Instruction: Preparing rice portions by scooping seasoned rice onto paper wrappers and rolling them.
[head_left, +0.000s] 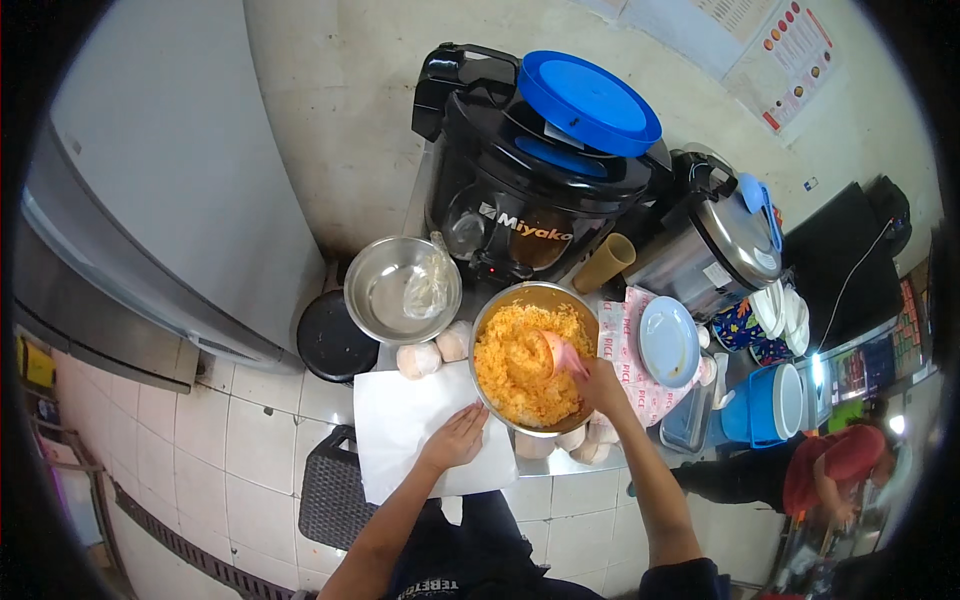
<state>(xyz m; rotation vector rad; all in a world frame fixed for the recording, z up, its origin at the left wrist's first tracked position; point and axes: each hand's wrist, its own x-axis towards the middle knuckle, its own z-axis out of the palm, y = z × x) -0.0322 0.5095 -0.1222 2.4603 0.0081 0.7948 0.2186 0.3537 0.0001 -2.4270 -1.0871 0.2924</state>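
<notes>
A steel bowl (484, 384) of orange-yellow rice (510, 352) stands in front of me. My right hand (600, 386) grips the handle of a pink plastic scoop (555, 351), whose cup sits in the rice. Left of the bowl lies a sheet of white paper (405, 420). My left hand (455, 441) rests on that sheet with fingers stretched out, fingertips close to the bowl's rim; whether they touch it is unclear. Round paper-wrapped bundles (418, 361) sit beside the bowl, and several more wrapped bundles (535, 444) lie along its near side.
Behind stands a large black Miyako rice cooker (525, 187) with a blue lid (592, 97) on top. An empty steel bowl (375, 292) holds a plastic bag. Rightward are printed wrappers (615, 330), a pale blue plate (667, 341) and a blue bucket (742, 409). A person (832, 465) stands far right.
</notes>
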